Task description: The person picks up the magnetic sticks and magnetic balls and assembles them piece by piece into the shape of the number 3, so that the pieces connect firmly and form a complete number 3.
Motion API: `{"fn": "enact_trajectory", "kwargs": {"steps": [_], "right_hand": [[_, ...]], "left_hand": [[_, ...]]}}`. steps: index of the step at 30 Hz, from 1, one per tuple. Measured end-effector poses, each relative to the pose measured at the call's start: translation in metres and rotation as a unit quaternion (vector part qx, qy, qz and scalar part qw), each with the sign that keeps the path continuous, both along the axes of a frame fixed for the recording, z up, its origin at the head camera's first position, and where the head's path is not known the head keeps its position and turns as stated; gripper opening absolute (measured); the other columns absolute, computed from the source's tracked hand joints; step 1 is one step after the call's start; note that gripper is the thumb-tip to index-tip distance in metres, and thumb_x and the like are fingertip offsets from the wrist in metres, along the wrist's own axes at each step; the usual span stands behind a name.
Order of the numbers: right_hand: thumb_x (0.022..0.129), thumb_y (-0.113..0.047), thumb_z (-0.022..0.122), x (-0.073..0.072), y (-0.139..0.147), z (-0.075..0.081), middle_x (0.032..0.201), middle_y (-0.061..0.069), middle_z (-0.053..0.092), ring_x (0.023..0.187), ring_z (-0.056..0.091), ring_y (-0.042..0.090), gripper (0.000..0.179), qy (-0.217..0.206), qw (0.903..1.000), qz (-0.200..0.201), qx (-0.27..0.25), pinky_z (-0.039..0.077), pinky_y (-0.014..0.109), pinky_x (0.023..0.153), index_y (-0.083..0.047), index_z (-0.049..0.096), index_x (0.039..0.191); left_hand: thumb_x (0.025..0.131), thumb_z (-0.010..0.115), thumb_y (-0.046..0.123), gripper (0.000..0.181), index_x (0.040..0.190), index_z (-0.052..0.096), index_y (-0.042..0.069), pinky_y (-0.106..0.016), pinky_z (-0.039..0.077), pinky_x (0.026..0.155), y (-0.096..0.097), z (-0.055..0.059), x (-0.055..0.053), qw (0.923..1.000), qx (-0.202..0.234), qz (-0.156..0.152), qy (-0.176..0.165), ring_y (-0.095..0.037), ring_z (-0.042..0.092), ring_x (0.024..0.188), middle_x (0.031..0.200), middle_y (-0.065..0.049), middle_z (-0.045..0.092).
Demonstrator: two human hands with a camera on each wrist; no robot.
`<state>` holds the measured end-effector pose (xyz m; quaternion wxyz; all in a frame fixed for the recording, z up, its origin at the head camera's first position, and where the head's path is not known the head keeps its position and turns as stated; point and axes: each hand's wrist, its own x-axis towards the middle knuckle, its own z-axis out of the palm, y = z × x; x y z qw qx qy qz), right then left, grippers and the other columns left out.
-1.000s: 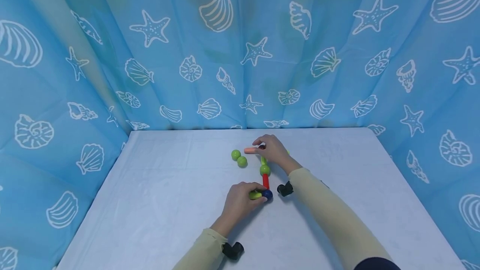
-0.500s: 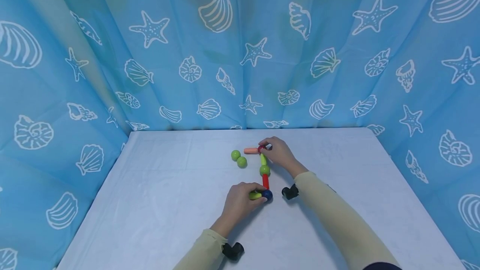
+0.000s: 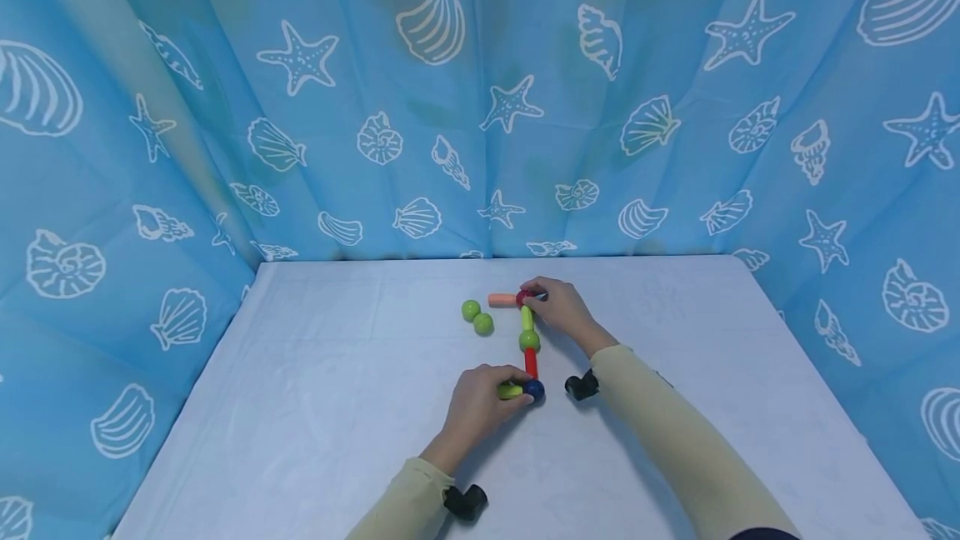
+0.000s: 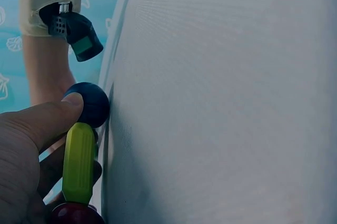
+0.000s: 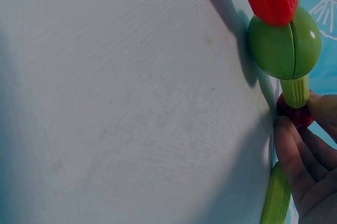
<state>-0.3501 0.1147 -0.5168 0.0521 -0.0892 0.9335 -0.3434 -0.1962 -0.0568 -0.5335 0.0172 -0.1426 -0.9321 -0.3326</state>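
A chain of toy rods and balls stands on the white table. My left hand [image 3: 480, 405] grips its near end, the thumb pressed on a blue ball [image 4: 90, 104] with a yellow-green rod [image 4: 79, 163] along the fingers. Below that rod a dark red ball [image 4: 77, 215] shows in the left wrist view. From the blue ball a red rod [image 3: 531, 362] leads to a green ball [image 3: 529, 341], then a yellow-green rod [image 3: 527, 319]. At the far end my right hand [image 3: 562, 308] pinches a red ball [image 5: 294, 112]; an orange rod [image 3: 502, 301] points left from it.
Two loose green balls [image 3: 477, 317] lie left of the chain. Beside the right hand, a green rod [image 5: 276, 195] appears in the right wrist view. Behind the table [image 3: 337, 407] hangs a blue shell-print curtain [image 3: 480, 107]. Both wrists carry black cameras [image 3: 466, 503].
My right hand has shifted slightly to the right, uncovering more of the red ball and the yellow-green rod below it. The left hand has stayed in place.
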Motion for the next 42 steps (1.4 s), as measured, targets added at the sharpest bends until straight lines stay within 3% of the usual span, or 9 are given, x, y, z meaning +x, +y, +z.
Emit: {"fn": "enact_trajectory", "kwargs": {"steps": [13,31,42], "right_hand": [[0.098,-0.022,0.069,-0.001,0.004,-0.002,0.123,0.007,0.068,0.116,0.061,0.028,0.032,0.016,0.9997,-0.008,-0.02,0.053,0.042,0.097,-0.015,0.068,0.129],[0.097,-0.02,0.071,-0.002,0.003,-0.004,0.126,0.008,0.066,0.12,0.059,0.029,0.032,0.002,0.9997,-0.016,-0.017,0.052,0.042,0.099,-0.016,0.069,0.128],[0.095,-0.02,0.073,-0.003,0.004,-0.004,0.124,0.007,0.068,0.12,0.06,0.029,0.033,0.006,0.9997,-0.011,-0.02,0.051,0.044,0.1,-0.016,0.069,0.128]], "left_hand": [[0.085,0.084,0.031,0.027,0.112,0.079,0.028,-0.028,0.047,0.079,0.0,0.0,0.0,1.0,0.004,0.0,0.0,-0.006,0.058,0.088,0.1,0.016,0.072],[0.084,0.085,0.03,0.028,0.111,0.079,0.025,-0.029,0.047,0.079,0.001,0.0,-0.001,1.0,0.007,-0.002,0.003,-0.006,0.056,0.086,0.099,0.015,0.073],[0.094,0.073,0.037,0.026,0.115,0.077,0.022,-0.037,0.052,0.087,-0.008,0.005,-0.003,0.9985,0.021,0.048,0.016,-0.012,0.063,0.096,0.102,0.012,0.073]]}}
